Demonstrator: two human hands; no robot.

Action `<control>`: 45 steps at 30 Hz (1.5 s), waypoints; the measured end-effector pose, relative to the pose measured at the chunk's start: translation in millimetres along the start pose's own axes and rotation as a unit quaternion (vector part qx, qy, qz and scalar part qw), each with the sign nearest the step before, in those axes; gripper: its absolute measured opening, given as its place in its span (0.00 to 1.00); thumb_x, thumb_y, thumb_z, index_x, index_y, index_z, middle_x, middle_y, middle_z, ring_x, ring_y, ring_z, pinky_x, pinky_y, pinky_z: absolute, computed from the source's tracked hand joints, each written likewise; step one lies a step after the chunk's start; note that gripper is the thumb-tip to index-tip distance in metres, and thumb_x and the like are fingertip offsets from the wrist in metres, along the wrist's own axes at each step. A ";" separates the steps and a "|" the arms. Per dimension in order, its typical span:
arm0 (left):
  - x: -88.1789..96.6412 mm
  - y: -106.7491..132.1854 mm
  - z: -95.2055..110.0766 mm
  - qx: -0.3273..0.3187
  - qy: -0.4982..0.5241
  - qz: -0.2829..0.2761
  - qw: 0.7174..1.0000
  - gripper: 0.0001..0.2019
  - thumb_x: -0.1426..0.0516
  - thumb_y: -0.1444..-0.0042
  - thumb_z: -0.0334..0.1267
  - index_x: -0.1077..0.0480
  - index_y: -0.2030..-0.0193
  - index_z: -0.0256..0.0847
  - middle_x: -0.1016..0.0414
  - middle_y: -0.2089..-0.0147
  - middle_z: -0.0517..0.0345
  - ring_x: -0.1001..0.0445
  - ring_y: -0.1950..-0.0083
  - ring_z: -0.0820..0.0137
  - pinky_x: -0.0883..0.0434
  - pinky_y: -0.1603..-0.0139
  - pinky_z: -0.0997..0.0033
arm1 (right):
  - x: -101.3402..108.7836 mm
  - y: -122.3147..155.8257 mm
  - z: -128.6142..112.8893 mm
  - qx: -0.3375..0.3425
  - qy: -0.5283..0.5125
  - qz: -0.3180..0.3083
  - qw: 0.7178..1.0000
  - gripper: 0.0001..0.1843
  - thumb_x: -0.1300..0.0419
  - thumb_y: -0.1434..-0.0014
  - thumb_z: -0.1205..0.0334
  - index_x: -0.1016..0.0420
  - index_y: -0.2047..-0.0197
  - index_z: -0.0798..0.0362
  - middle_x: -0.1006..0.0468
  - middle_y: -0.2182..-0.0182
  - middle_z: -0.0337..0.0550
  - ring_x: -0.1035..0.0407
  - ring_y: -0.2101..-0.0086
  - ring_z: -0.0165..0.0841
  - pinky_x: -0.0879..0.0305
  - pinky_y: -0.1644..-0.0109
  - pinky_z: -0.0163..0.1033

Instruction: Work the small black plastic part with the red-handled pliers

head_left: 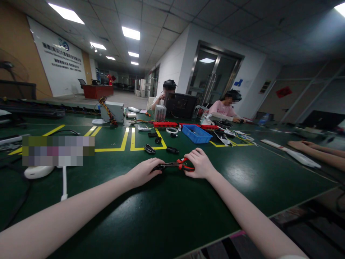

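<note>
My right hand [198,163] is wrapped round the red-and-black handles of needle-nose pliers [181,164]. The pliers' jaws point left, toward my left hand [144,172]. Between the thumb and fingers of my left hand is a small black part [159,166], mostly hidden, and the plier tips meet it. Whether the jaws grip the part I cannot tell. Just beyond my hands lie a black plastic piece [150,149] and another black piece [172,150], both on the green table mat [161,216].
A blue bin [196,133] stands behind my right hand. Further back are a metal power supply box [113,112] with cables and a white cable coil [171,130]. A white power strip [291,153] lies at right, near another person's hands [302,145]. Two people sit across the table.
</note>
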State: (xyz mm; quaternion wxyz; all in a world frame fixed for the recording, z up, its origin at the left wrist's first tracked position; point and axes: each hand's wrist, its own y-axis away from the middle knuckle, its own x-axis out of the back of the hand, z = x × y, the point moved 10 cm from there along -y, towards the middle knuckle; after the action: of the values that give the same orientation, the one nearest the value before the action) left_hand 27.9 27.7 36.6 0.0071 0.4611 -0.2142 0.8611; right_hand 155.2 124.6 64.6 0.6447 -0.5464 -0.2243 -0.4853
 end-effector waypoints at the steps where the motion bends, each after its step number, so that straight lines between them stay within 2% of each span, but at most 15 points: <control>1: 0.2 0.0 -0.5 0.001 -0.001 0.002 1.000 0.15 0.46 0.38 0.35 0.37 0.44 0.45 0.30 0.48 0.55 0.30 0.48 0.65 0.32 0.47 0.63 | -1.1 -0.5 -0.5 -0.002 -0.006 -0.006 1.000 0.23 0.39 0.54 0.49 0.30 0.59 0.57 0.27 0.66 0.48 0.35 0.63 0.40 0.46 0.46 0.49; 9: -0.3 0.1 -1.8 0.005 -0.013 -0.002 1.000 0.14 0.48 0.37 0.36 0.38 0.45 0.45 0.30 0.48 0.55 0.31 0.48 0.64 0.32 0.47 0.62 | -6.9 -1.1 -0.3 -0.016 -0.018 -0.028 0.999 0.23 0.39 0.55 0.48 0.31 0.59 0.55 0.27 0.66 0.48 0.36 0.64 0.40 0.46 0.46 0.49; 19: -1.2 0.0 -5.3 0.001 -0.020 0.001 1.000 0.14 0.47 0.37 0.37 0.37 0.45 0.45 0.30 0.49 0.55 0.30 0.49 0.64 0.32 0.49 0.64 | -7.0 -0.4 -1.3 -0.010 0.004 -0.025 1.000 0.24 0.40 0.55 0.49 0.30 0.59 0.56 0.27 0.66 0.49 0.36 0.64 0.41 0.46 0.48 0.49; 25: 0.1 -0.8 2.4 -0.036 -0.051 0.013 0.998 0.13 0.46 0.38 0.33 0.35 0.47 0.43 0.28 0.49 0.55 0.31 0.47 0.64 0.36 0.43 0.59 | -7.3 -0.6 -2.7 0.009 -0.022 -0.034 0.999 0.22 0.40 0.54 0.49 0.31 0.60 0.56 0.28 0.67 0.48 0.37 0.65 0.40 0.45 0.49 0.48; 30: -1.3 -2.0 3.3 -0.035 -0.052 0.006 0.998 0.13 0.44 0.40 0.32 0.34 0.48 0.42 0.26 0.52 0.54 0.29 0.50 0.63 0.34 0.45 0.59 | -8.7 -1.3 -4.0 0.011 -0.033 -0.053 0.998 0.22 0.39 0.54 0.49 0.31 0.60 0.56 0.29 0.68 0.47 0.37 0.65 0.39 0.45 0.49 0.47; 32: -1.0 -2.3 4.8 -0.040 -0.056 0.008 0.998 0.13 0.44 0.40 0.32 0.34 0.48 0.42 0.26 0.52 0.54 0.29 0.49 0.63 0.36 0.43 0.56 | -8.8 -1.6 -4.1 0.009 -0.037 -0.057 0.998 0.22 0.39 0.54 0.49 0.31 0.60 0.56 0.29 0.68 0.47 0.37 0.65 0.39 0.45 0.50 0.47; 35: 1.0 -1.9 8.9 -0.060 -0.068 0.024 0.996 0.15 0.45 0.41 0.30 0.34 0.47 0.43 0.29 0.46 0.52 0.33 0.43 0.62 0.41 0.37 0.53 | -8.5 -1.9 -3.3 0.004 -0.039 -0.057 0.998 0.21 0.39 0.53 0.49 0.31 0.60 0.56 0.29 0.69 0.47 0.37 0.66 0.39 0.44 0.52 0.46; 37: 2.7 -1.5 9.1 -0.065 -0.081 0.037 0.994 0.15 0.45 0.41 0.29 0.33 0.47 0.43 0.32 0.43 0.51 0.35 0.41 0.61 0.40 0.37 0.53 | -8.4 -1.9 -2.9 0.003 -0.040 -0.058 0.998 0.21 0.39 0.53 0.48 0.31 0.60 0.55 0.30 0.69 0.47 0.37 0.66 0.39 0.44 0.53 0.46; 42: 8.8 -0.8 0.0 -0.043 -0.089 0.077 0.992 0.19 0.47 0.44 0.24 0.35 0.46 0.42 0.31 0.46 0.52 0.34 0.43 0.63 0.35 0.41 0.57 | -7.8 -1.6 -2.1 0.000 -0.043 -0.060 0.997 0.21 0.39 0.51 0.48 0.31 0.61 0.55 0.30 0.69 0.46 0.37 0.66 0.39 0.44 0.54 0.45; 45: 12.4 -0.5 -8.3 -0.017 -0.092 0.098 0.991 0.18 0.47 0.45 0.24 0.34 0.48 0.41 0.30 0.48 0.52 0.32 0.46 0.63 0.33 0.43 0.57 | -8.4 -1.2 -1.7 0.000 -0.047 -0.062 0.997 0.21 0.39 0.51 0.48 0.31 0.61 0.55 0.30 0.69 0.46 0.37 0.66 0.38 0.44 0.54 0.45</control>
State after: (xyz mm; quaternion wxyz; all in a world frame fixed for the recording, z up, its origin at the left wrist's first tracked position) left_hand 14.3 29.0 42.6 -0.0891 0.5152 -0.2723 0.8078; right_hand 150.1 126.3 57.8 0.6019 -0.5539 -0.2875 -0.4982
